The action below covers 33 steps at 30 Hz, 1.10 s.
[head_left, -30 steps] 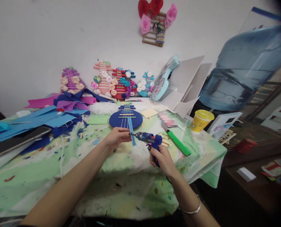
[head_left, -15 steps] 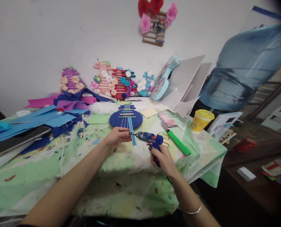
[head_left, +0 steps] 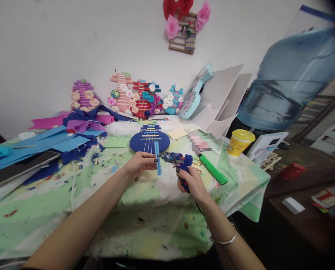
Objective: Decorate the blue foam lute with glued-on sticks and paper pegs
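Between the fingertips of my left hand (head_left: 141, 164) is a narrow light-blue strip (head_left: 159, 168), held upright. My right hand (head_left: 192, 182) is wrapped around the handle of a blue glue gun (head_left: 181, 160), its nozzle pointing left at the strip, close to or touching it; I cannot tell which. Just behind the strip lies a dark-blue lute-shaped craft piece (head_left: 136, 141) with a round body, strings and small crossbars. Gold-handled scissors (head_left: 198, 171) lie partly hidden behind the glue gun, beside a green utility knife (head_left: 213, 169).
Blue felt sheets (head_left: 47, 140) and a phone (head_left: 23, 168) lie on the left. White string (head_left: 122, 128) is heaped behind. Decorated lute crafts (head_left: 142, 99) lean against the wall. A yellow cup (head_left: 240, 143) stands near the right edge of the tablecloth (head_left: 145, 225), by a large water bottle (head_left: 285, 82).
The glue gun and my right hand have moved slightly up and left. The strip has turned more upright in my left hand, which stays nearly in place.
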Each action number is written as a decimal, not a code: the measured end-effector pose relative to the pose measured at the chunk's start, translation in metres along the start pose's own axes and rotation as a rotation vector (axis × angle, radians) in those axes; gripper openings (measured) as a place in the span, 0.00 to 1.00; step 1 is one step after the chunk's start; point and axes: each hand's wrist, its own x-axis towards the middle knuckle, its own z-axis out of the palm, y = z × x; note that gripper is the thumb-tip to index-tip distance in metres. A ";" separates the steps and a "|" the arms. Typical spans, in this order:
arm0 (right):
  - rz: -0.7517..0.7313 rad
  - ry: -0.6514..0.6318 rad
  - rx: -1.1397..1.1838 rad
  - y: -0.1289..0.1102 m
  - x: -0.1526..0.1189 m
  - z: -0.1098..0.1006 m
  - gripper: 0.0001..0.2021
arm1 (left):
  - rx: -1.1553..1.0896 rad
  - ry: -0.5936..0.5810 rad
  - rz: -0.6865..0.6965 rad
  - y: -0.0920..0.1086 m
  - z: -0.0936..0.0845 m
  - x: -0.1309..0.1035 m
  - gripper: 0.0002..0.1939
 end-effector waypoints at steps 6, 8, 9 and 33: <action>0.010 -0.036 0.039 0.002 -0.002 -0.003 0.10 | -0.020 0.013 0.008 -0.002 -0.003 0.002 0.13; 0.018 -0.042 0.032 0.003 -0.004 -0.004 0.09 | -0.025 0.019 0.011 -0.003 -0.004 0.004 0.13; 0.024 -0.043 0.026 0.003 -0.006 -0.004 0.09 | -0.026 0.025 0.012 -0.003 -0.005 0.004 0.13; 0.037 -0.060 -0.036 0.004 -0.021 -0.006 0.07 | -0.108 0.106 0.049 -0.004 -0.003 0.005 0.09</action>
